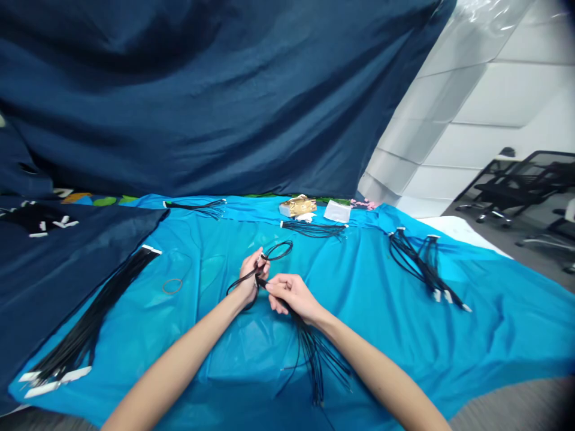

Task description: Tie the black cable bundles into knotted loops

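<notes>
Black cable bundle is clamped by both my hands, held together over the blue-covered tabletop. My left hand pinches the looped end. My right hand closes on the strands just beside it. Loose ends trail toward me across the sheet. A rubber band lies near my left hand. A long bundle lies well apart at the left.

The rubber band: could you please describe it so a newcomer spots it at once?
On the bright blue table cover, look between the left hand and the long black cable bundle. The rubber band lies there alone, a thin brown ring, unlike the black cables around it.
</notes>
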Motion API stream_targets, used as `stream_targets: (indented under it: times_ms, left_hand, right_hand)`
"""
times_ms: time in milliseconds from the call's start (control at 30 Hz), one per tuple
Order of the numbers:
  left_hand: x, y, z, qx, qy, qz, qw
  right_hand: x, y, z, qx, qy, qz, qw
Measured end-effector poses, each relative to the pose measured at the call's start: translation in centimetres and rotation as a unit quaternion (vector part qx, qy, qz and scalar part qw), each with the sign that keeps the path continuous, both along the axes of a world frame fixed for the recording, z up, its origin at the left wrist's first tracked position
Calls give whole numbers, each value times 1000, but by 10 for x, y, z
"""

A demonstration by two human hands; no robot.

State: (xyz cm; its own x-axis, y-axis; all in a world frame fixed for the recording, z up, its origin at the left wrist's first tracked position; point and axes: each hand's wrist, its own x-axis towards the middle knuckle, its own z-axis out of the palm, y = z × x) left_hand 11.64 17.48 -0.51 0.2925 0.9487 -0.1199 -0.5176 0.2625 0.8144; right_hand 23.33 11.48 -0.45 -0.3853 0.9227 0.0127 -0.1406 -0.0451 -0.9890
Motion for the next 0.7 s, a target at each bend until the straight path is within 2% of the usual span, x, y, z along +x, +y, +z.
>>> stream_targets:
  times_ms: [100, 167, 267, 367, 433, 500, 700]
  left_hand:
    - [1, -3, -1, -38, -24, -28, 999]
    - [2, -6, 1, -51, -29, -35, 998]
    - [5, -11, 5, -67, -34, -37, 997]
    - [8, -17, 8, -75, -47, -42, 995]
    - [9, -19, 9, -75, -53, -42, 995]
    - [10, -21, 9, -73, -53, -43, 995]
    - [12, -22, 7, -85, -81, -55, 992]
  right_hand:
    - [5, 0, 0, 110, -74, 3, 991]
    - [9, 1, -1, 191, -133, -37, 972]
    - [12, 5, -6, 357, -208, -126, 902]
    - [12, 8, -14, 495, -242, -167, 817]
    - [11, 9, -18, 539, -261, -182, 780]
    - [10, 10, -21, 558, -274, -190, 760]
    - [9, 10, -22, 569, -265, -213, 748]
